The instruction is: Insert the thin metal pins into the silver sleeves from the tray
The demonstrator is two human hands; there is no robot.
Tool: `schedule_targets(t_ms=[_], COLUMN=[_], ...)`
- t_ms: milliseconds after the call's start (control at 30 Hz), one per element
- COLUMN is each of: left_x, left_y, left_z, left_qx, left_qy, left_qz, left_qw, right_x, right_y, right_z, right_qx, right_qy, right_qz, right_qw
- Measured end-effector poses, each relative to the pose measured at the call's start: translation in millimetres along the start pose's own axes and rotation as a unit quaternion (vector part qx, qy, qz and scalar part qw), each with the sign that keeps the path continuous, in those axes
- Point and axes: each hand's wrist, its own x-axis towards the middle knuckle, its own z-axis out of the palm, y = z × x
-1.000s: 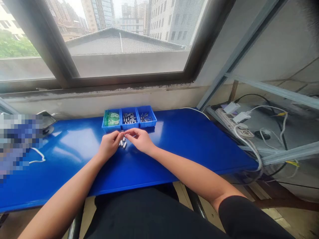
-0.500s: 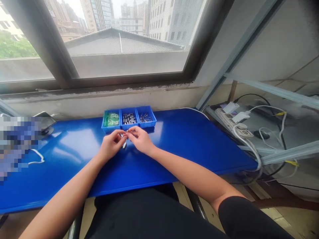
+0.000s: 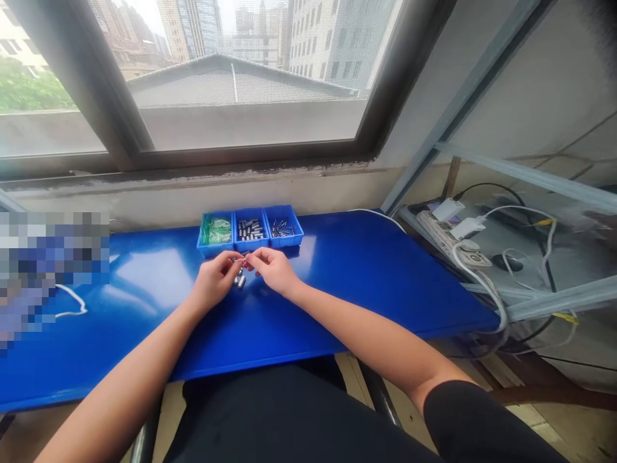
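Fingertips of right hand [image 3: 276, 271] and left hand [image 3: 212, 281] parted slightly since half a second ago, exposing more of metal pieces [image 3: 241, 281] on tabletop [image 3: 337, 270] below. Both hands pinching small part [image 3: 245, 259] between them, details too small to tell; blue bins [image 3: 289, 242] just beyond.
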Motion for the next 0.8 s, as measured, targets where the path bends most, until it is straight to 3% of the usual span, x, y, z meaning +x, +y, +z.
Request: schedule_targets(t_ms=[433,800], left_x=[-1.1,-0.4], left_y=[-1.7,-0.2], left_z=[-0.7,-1.2], left_qx=[-0.018,0.011], left_qy=[-0.020,-0.023], left_qz=[0.003,0.004], left_qw=[1.000,1.000], right_x=[1.9,0.8], right_y=[3.2,-1.6], right_z=[0.7,1.2], right_qx=[0.003,-0.021], right_qy=[-0.019,0.002], right_qz=[0.021,0.035], right_qw=[1.000,0.999])
